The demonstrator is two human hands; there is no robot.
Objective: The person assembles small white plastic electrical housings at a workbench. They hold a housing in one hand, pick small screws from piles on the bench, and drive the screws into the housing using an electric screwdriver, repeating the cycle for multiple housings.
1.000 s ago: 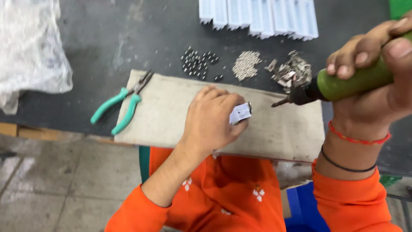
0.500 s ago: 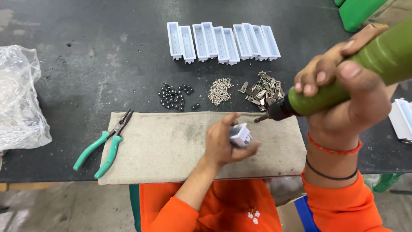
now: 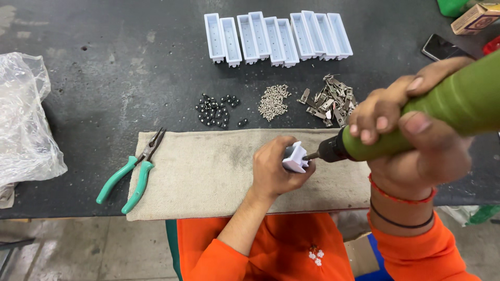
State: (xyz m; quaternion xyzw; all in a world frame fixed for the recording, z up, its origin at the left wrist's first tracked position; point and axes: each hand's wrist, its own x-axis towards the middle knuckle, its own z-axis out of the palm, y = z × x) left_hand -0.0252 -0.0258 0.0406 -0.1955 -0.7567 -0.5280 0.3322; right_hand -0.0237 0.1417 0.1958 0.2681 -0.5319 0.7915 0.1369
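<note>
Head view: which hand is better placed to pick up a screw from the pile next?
Probably the left hand. It only pinches the small white plastic part and sits just below the screw pile. The right hand is wrapped around the green power screwdriver, whose tip meets the part.

White plastic part (image 3: 295, 157): mostly hidden in left hand (image 3: 276, 169). Green power screwdriver (image 3: 416, 122): rear cut off at right edge. Bit tip: too small to tell. Plastic bag (image 3: 23, 125): cut off at left edge.
</note>
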